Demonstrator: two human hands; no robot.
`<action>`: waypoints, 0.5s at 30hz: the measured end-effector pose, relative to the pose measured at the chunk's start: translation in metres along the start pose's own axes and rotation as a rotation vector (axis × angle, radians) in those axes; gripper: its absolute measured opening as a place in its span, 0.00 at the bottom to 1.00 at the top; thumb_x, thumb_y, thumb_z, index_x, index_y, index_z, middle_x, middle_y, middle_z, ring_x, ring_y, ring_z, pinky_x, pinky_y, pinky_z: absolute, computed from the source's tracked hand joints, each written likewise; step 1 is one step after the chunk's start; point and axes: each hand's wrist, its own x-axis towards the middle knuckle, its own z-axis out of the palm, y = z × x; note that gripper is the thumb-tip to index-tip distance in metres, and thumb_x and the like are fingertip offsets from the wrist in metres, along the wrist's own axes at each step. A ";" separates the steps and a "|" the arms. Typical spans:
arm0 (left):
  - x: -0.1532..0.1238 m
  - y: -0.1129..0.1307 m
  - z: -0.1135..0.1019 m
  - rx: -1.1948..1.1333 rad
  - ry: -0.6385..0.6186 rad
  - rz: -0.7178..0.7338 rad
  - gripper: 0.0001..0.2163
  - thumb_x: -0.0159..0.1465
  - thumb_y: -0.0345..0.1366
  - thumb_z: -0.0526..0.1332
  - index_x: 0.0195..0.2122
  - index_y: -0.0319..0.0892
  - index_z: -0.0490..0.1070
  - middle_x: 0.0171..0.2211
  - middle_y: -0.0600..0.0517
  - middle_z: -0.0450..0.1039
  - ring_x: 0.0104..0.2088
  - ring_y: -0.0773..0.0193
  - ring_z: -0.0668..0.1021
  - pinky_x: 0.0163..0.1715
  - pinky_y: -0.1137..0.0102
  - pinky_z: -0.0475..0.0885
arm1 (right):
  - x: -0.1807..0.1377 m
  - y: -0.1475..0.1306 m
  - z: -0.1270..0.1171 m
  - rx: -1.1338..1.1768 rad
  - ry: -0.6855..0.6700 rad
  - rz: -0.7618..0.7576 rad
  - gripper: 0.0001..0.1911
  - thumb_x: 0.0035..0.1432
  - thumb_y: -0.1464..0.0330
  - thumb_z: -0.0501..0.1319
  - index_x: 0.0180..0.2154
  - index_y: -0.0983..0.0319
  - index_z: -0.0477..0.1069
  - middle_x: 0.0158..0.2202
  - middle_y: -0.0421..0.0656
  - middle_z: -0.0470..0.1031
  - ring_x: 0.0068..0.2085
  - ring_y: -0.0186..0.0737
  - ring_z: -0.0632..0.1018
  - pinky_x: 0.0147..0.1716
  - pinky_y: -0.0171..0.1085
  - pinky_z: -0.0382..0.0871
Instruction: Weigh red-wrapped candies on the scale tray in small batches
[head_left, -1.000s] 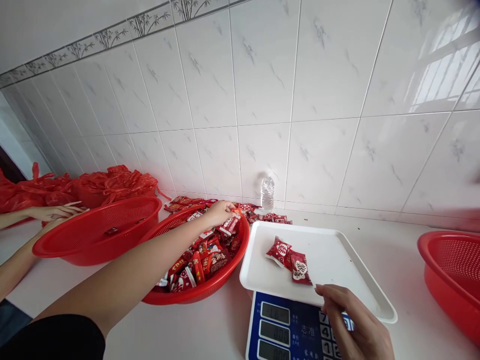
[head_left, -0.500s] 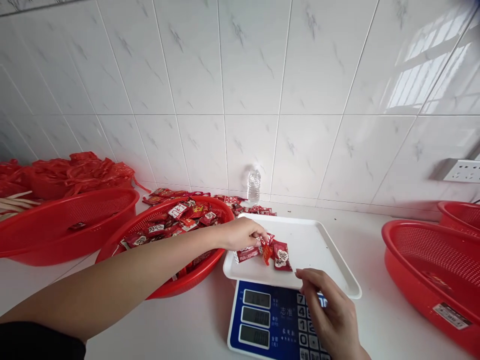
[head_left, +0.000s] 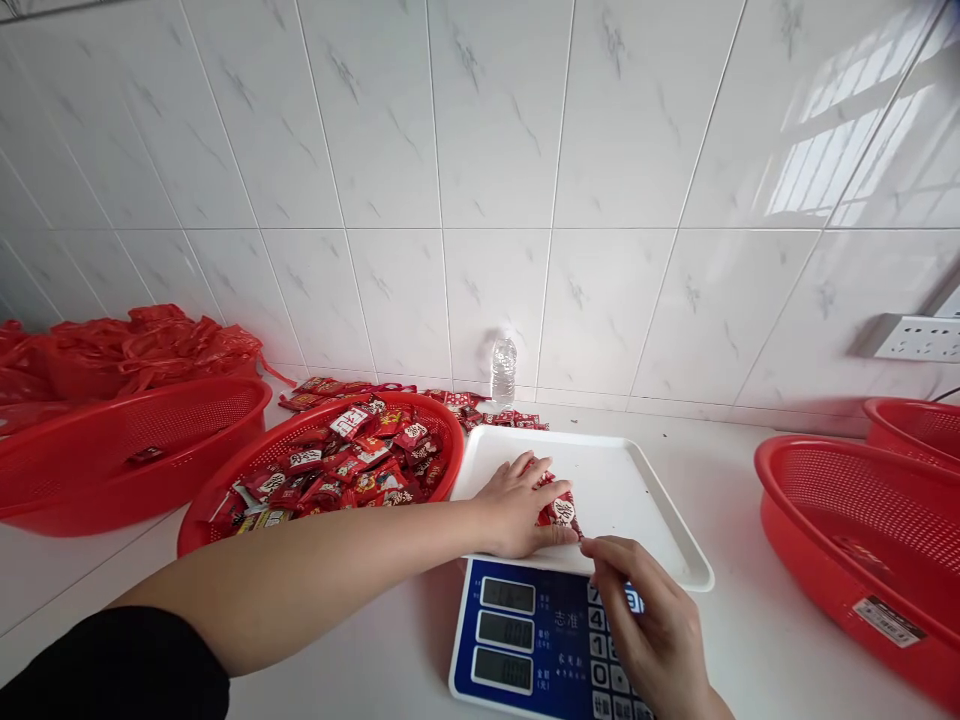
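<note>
**Red packets [head_left: 562, 510] on tray, just R of frame ctr, under L hand [head_left: 514, 505]**

Packets lie on white tray [head_left: 607, 460] in a small bunch, partly hid by L hand. L hand palm-down on them, fingers spread wide; can't tell if it has hold of any. R hand [head_left: 652, 625], lower R of ctr, has thumb + index tips brought together just beside L thumb & packets' near edge; can't tell if anything's pinched. Its other fingers curl over keys of blue scale [head_left: 555, 640], btm ctr, w/ three displays, digits too dim to read. Tray sits at scale's far side.

Ctr L: red basket [head_left: 457, 445] heaped w/ wrapped pcs [head_left: 367, 460], L forearm crossing its near side. Far L: 2nd basket [head_left: 112, 500], red plastic bags [head_left: 165, 350] behind. R side: 3rd basket [head_left: 825, 560] w/ white label. Clear bottle [head_left: 504, 370] upright by tiled wall [head_left: 495, 130], more packets [head_left: 330, 388] along wall's foot.
</note>
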 end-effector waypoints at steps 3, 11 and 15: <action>0.011 -0.005 -0.003 0.055 -0.023 0.071 0.33 0.62 0.62 0.52 0.65 0.53 0.56 0.71 0.47 0.41 0.69 0.41 0.41 0.64 0.44 0.41 | 0.001 -0.001 0.000 -0.007 0.003 -0.001 0.13 0.63 0.78 0.53 0.44 0.59 0.70 0.34 0.42 0.75 0.32 0.32 0.77 0.30 0.29 0.73; -0.024 0.030 -0.028 -0.274 0.509 0.193 0.21 0.70 0.44 0.53 0.63 0.46 0.59 0.66 0.44 0.57 0.67 0.51 0.55 0.65 0.52 0.53 | -0.001 0.001 -0.002 -0.006 0.026 0.017 0.12 0.63 0.77 0.53 0.45 0.58 0.70 0.34 0.42 0.76 0.32 0.33 0.77 0.29 0.30 0.73; -0.073 0.040 -0.014 -0.541 1.048 0.347 0.14 0.72 0.34 0.50 0.58 0.47 0.63 0.51 0.47 0.71 0.53 0.60 0.73 0.55 0.63 0.68 | 0.008 -0.027 -0.010 0.001 0.090 0.118 0.11 0.64 0.72 0.56 0.46 0.56 0.70 0.36 0.40 0.78 0.28 0.32 0.78 0.27 0.29 0.74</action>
